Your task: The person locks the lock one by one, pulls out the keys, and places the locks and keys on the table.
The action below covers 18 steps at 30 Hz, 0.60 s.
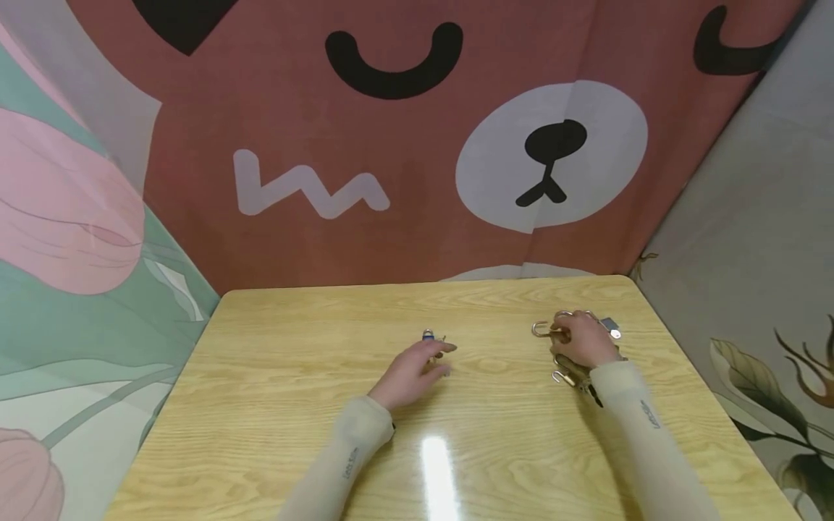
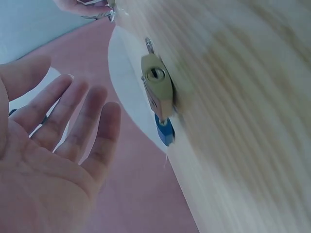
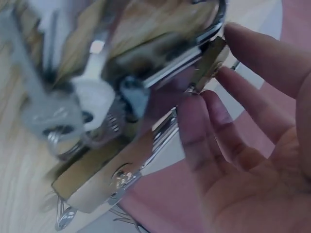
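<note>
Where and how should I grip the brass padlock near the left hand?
Pinch the brass padlock by its blocky body, probably from above with the left hand: it lies on the table, upper side uncovered, with the blue padlock close beside it.

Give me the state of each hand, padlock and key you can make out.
Left hand: open, holding nothing.
Right hand: gripping a padlock.
That padlock: shackle appears open.
Small padlock by the right hand: shackle appears open.
Lower padlock, right wrist view: lock state unclear.
Brass padlock, left wrist view: not gripped, lock state unclear.
Blue padlock: not gripped, lock state unclear.
Keys: bunched together, blurred.
</note>
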Each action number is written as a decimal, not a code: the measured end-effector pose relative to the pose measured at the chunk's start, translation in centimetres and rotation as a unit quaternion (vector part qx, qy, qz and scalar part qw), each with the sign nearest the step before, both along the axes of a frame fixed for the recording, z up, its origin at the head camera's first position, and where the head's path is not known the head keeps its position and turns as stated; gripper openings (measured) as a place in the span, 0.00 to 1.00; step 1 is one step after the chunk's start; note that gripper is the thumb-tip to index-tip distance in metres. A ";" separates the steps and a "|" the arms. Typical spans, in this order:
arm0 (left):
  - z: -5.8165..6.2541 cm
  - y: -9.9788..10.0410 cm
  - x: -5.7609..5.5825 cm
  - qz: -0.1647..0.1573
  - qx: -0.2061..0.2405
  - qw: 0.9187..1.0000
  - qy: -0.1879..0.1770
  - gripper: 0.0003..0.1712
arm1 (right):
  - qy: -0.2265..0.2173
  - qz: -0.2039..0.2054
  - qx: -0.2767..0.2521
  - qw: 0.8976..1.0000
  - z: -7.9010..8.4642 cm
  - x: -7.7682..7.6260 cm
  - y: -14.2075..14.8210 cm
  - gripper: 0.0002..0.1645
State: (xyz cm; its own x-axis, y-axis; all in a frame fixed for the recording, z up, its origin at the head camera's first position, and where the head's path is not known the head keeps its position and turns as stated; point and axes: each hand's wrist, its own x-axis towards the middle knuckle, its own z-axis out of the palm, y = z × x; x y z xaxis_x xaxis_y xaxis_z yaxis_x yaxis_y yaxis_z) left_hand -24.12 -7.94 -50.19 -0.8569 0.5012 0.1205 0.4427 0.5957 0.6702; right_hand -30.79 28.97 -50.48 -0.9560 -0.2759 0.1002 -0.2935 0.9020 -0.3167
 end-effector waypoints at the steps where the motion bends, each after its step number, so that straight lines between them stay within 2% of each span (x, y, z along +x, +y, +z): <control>1: 0.0 0.1 0.0 -0.001 0.000 1.000 0.000 0.22 | 0.003 0.006 0.002 1.000 -0.1 0.0 0.1 0.20; 5: 0.1 0.5 0.0 0.000 0.002 1.000 -0.006 0.21 | 0.007 0.022 0.006 1.000 -0.5 -0.3 0.3 0.21; 12: 0.0 0.4 0.2 0.001 0.003 1.000 -0.011 0.22 | 0.006 0.046 0.036 0.998 -1.0 -0.5 0.3 0.18; 18: 0.2 0.3 0.2 -0.003 0.028 1.000 -0.009 0.23 | 0.069 0.062 0.042 0.995 0.8 0.6 -2.1 0.20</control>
State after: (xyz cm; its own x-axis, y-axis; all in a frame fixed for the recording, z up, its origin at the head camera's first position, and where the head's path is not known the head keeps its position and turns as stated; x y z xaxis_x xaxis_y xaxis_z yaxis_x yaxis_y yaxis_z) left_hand -23.96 -7.68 -50.04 -0.8562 0.4994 0.1325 0.4335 0.5547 0.7102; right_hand -30.23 26.88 -49.64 -0.8929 -0.4038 0.1993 -0.4396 0.8776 -0.1913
